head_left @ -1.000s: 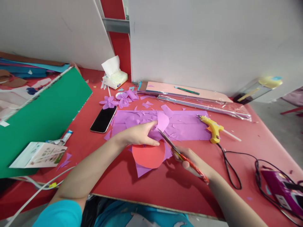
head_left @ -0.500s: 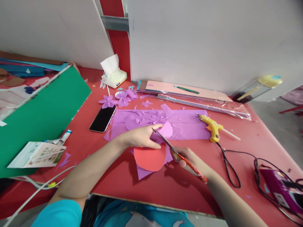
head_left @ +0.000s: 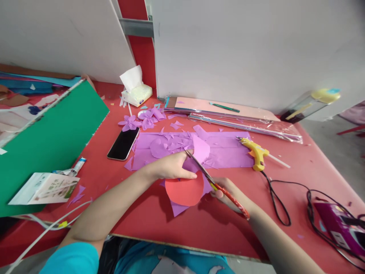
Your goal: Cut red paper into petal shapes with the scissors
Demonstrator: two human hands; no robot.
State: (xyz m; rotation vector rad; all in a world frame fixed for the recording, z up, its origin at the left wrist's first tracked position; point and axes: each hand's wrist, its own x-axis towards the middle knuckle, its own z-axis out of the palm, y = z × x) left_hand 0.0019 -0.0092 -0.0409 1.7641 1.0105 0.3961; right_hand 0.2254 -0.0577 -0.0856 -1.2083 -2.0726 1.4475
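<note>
My left hand [head_left: 176,165] grips a red paper circle [head_left: 184,191] together with a purple sheet [head_left: 179,209] that lies under it, thumb on top. A pair of red-handled scissors [head_left: 207,176] is held in my right hand [head_left: 228,192], its blades along the paper beside my left thumb. A cut flap of purple paper [head_left: 201,149] curls up past the blades. Beyond my hands, a long purple sheet [head_left: 234,152] lies on the table with several purple scraps on it.
A yellow glue gun [head_left: 258,154] with a black cord lies right. A phone [head_left: 123,144], purple paper flowers [head_left: 148,120] and a tissue pack [head_left: 138,95] are at the left back. Plastic-wrapped paper [head_left: 245,127] lies along the back; a green board [head_left: 57,140] stands left.
The red circle and purple sheet have shifted slightly right and turned in my left hand. The purple flap stands up more beside the scissor blades.
</note>
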